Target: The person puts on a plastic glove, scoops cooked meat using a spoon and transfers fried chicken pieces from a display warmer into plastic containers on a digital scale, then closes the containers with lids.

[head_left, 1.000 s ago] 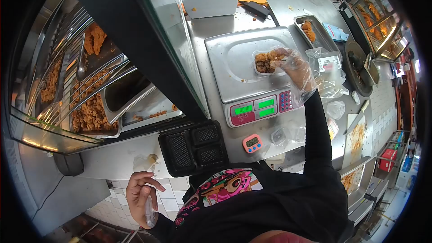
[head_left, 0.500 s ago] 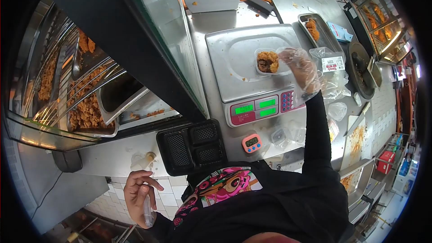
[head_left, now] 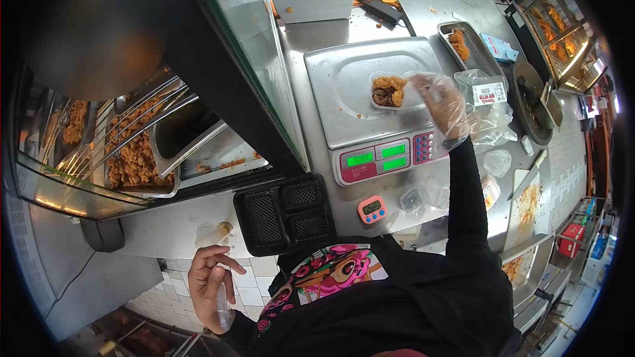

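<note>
The clear tub (head_left: 384,108) of fried food (head_left: 389,91) sits on the scale (head_left: 337,116), upper middle of the frame. The gloved right hand (head_left: 442,102) is now off the food, beside the tub; its opening I cannot tell. Lower left, the left hand (head_left: 210,283) holds clear plastic (head_left: 223,312)

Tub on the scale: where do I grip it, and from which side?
I'd pinch the tub by opposite side walls, just under the rim, coming in low from the right, where the gloved right hand is. It sits upright on the flat pan, walls exposed; the fried pieces heap up in the middle, so a straight-down grab would likely hit food.
</note>
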`<state>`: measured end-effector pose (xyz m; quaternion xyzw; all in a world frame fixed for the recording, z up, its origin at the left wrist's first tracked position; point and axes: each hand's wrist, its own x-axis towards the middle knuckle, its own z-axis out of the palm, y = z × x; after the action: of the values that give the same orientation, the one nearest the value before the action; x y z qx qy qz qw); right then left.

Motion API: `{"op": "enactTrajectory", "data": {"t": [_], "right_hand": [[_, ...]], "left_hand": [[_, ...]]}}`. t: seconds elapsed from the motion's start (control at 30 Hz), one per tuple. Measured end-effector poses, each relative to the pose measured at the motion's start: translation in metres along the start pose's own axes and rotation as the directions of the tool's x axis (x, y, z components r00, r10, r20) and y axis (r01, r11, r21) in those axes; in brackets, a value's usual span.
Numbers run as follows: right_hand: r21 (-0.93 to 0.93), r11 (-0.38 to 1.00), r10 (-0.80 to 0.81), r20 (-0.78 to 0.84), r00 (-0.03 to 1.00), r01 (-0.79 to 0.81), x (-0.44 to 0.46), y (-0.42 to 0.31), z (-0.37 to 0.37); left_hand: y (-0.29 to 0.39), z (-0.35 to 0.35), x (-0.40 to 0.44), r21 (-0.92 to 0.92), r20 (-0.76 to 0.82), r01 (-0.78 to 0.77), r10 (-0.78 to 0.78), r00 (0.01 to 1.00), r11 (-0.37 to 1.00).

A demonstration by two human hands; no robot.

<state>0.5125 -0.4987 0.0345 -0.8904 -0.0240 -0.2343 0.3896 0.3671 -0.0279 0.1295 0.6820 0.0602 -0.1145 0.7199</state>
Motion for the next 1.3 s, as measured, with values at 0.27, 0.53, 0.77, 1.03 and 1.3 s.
{"op": "enactTrajectory", "data": {"t": [0.27,0.53,0.77,1.03,1.3], "right_hand": [[-0.336,0.894,0.391,0.259,0.883,-0.297,-0.01,0.017,0.01],[-0.075,0.843,0.535,0.225,0.814,-0.533,-0.044,0.012,-0.041],[-0.195,0.656,0.736,-0.046,0.675,-0.729,-0.163,-0.014,-0.131],[-0.263,0.549,0.765,-0.223,0.604,-0.793,-0.272,0.104,-0.132],[-0.459,0.329,0.728,-0.433,0.531,-0.825,-0.264,0.056,-0.115]], "left_hand": [[-0.002,0.009,-0.005,-0.017,0.04,-0.023,0.024,0.999,1.0],[-0.01,0.03,0.001,0.046,0.194,-0.057,0.047,0.98,0.997],[-0.021,0.053,0.02,0.034,0.366,0.078,-0.085,0.927,0.996],[-0.032,0.107,0.037,0.107,0.374,0.113,-0.145,0.916,0.988],[-0.06,0.113,0.041,0.113,0.493,0.185,-0.216,0.843,0.976]]}}
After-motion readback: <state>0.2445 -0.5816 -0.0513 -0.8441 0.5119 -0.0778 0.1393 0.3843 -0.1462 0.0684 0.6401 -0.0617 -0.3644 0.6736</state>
